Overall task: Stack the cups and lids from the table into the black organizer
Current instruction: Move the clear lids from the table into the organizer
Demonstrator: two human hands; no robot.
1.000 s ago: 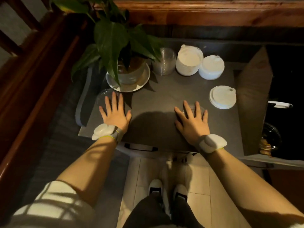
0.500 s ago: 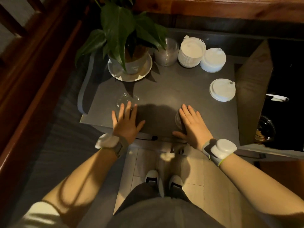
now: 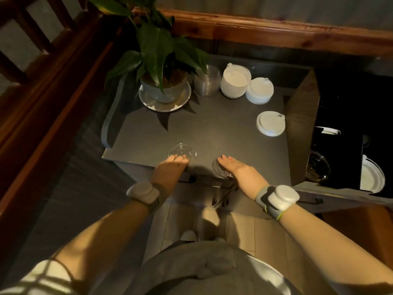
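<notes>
1. Clear lids lie at the near edge of the grey table (image 3: 212, 128): one clear lid (image 3: 183, 151) just ahead of the left hand (image 3: 170, 170), another clear lid (image 3: 221, 170) under the right hand (image 3: 236, 169).
2. Left hand reaches forward palm down, fingers straight and together, fingertips touching the near rim of its lid; it grips nothing.
3. Right hand lies flat, palm down, fingers extended and resting on its lid, pressing rather than pinching.
4. Both forearms stretch forward from the body, each wrist wearing a white band device.
5. Farther back stand a clear cup stack (image 3: 207, 80), a white lid stack (image 3: 235, 81) and a lower white lid pile (image 3: 259, 90), beside a potted plant (image 3: 163, 60).
6. One single white lid (image 3: 270, 123) lies near the table's right edge.
7. Right of the table, the black organizer (image 3: 340, 145) holds clear lids and a white lid.
</notes>
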